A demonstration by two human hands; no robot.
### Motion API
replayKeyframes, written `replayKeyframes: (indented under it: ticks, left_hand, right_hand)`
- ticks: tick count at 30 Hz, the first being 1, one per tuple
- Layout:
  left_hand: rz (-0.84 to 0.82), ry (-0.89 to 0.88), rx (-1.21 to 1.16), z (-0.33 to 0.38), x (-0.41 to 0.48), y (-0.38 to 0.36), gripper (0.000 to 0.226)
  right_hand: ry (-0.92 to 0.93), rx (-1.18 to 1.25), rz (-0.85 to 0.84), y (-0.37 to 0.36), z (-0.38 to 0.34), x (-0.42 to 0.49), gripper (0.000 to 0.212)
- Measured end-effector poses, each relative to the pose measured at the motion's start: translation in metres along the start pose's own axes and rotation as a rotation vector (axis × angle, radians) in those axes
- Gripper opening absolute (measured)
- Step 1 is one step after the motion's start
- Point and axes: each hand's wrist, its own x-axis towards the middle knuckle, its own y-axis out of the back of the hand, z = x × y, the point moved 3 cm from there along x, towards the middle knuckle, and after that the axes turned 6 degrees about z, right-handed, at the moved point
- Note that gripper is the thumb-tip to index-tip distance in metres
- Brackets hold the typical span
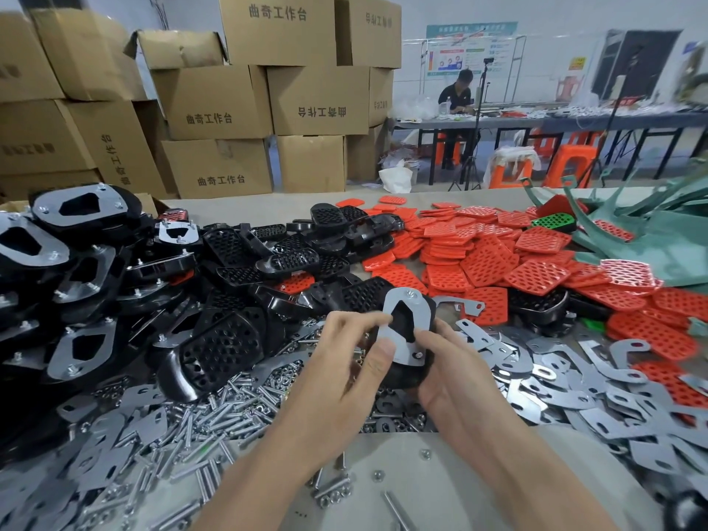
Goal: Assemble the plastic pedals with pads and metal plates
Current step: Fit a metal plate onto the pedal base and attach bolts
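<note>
Cradling pedal (400, 377) in right hand (456, 381), fingers (433, 339) curled round it; left hand (337, 377) fingers pinching metal plate (404, 352), likely squaring it.

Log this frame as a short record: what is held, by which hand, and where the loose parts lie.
held: black pedal with a metal plate on it
left hand: holds the pedal's left side, thumb on the plate
right hand: grips the pedal from below, thumb on the plate
red pads: heap, right rear
loose plates: front right
bolts: front left
finished pedals: piled far left
</note>
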Motion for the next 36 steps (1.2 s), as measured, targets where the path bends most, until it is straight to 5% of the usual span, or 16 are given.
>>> replayKeyframes:
  ticks: [36]
  left_hand:
    - [0.009, 0.035, -0.069, -0.0014, 0.0018, 0.0002, 0.041]
  right_hand:
    - [0.028, -0.031, -0.100, 0.0035, 0.0027, 0.0018, 0.031]
